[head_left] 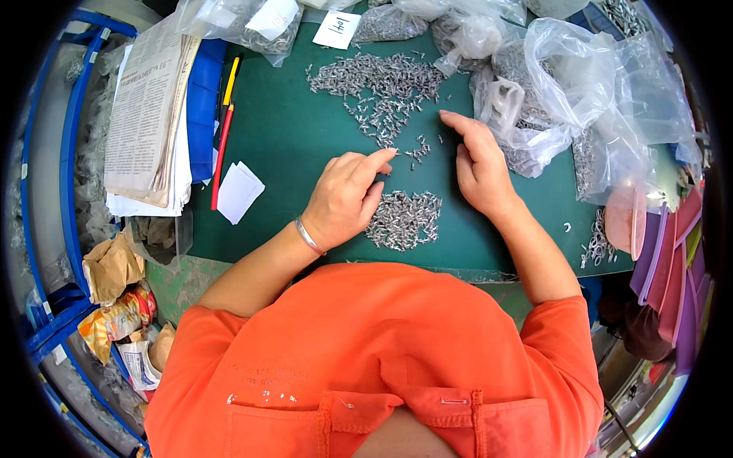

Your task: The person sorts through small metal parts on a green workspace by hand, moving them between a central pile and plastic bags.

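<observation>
Small silver metal parts, like little screws or pins, lie in a large spread pile (374, 80) on the green table. A smaller heap (405, 221) of the same parts sits nearer to me. My left hand (343, 195), with a silver bangle on the wrist, has its bent fingers at the near tip of the far pile; thumb and forefinger are apart. Some of its fingers are hidden beneath. To the right, my right hand (482, 166) hovers or rests with fingers stretched out and thumb apart, holding nothing visible. A few loose parts (418, 150) lie between the hands.
Clear plastic bags (534, 99) of metal parts crowd the back and right. A paper stack (149, 114) tops a blue bin (202, 107) at left, beside a red-and-yellow pen (224, 145) and white slips (240, 192). Purple and pink bins (672, 259) stand right.
</observation>
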A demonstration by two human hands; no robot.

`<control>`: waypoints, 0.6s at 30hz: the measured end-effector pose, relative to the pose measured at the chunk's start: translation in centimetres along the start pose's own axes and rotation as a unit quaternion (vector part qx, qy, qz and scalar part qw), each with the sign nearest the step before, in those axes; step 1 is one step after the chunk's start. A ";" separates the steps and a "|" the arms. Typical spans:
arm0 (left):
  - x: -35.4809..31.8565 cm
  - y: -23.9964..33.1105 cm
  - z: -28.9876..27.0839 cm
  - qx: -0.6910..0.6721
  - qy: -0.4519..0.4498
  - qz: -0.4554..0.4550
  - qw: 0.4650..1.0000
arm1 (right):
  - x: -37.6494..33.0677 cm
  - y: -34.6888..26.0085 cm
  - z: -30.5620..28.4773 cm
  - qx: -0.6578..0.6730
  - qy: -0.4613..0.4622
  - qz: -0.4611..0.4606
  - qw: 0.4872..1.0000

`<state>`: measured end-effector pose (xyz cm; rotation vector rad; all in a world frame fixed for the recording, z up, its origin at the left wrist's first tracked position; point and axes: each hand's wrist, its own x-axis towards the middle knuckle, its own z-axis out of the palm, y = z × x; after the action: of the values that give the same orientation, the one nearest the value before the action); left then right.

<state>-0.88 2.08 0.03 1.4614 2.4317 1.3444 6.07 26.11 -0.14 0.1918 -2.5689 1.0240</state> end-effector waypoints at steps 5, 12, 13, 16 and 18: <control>0.1 -0.1 0.3 0.003 -0.014 -0.003 1.000 | 0.0 -1.2 -0.1 0.094 -0.079 -0.017 0.992; 0.4 0.0 0.9 -0.012 -0.002 -0.005 1.000 | -1.2 -1.2 0.0 0.056 -0.087 -0.074 0.992; 0.6 0.3 1.1 -0.015 0.000 0.005 1.000 | -1.0 -1.7 -0.1 0.058 -0.091 -0.096 0.990; 0.7 0.5 0.9 -0.019 -0.042 0.018 0.999 | -1.3 -1.7 -0.3 0.068 -0.035 -0.033 0.997; 0.4 0.5 0.7 -0.033 -0.078 0.013 0.996 | -1.4 -1.3 -0.1 0.063 -0.026 -0.040 0.997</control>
<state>-0.46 2.94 0.11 1.5244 2.2593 1.2521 7.75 25.18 0.20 0.3557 -2.5216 1.1660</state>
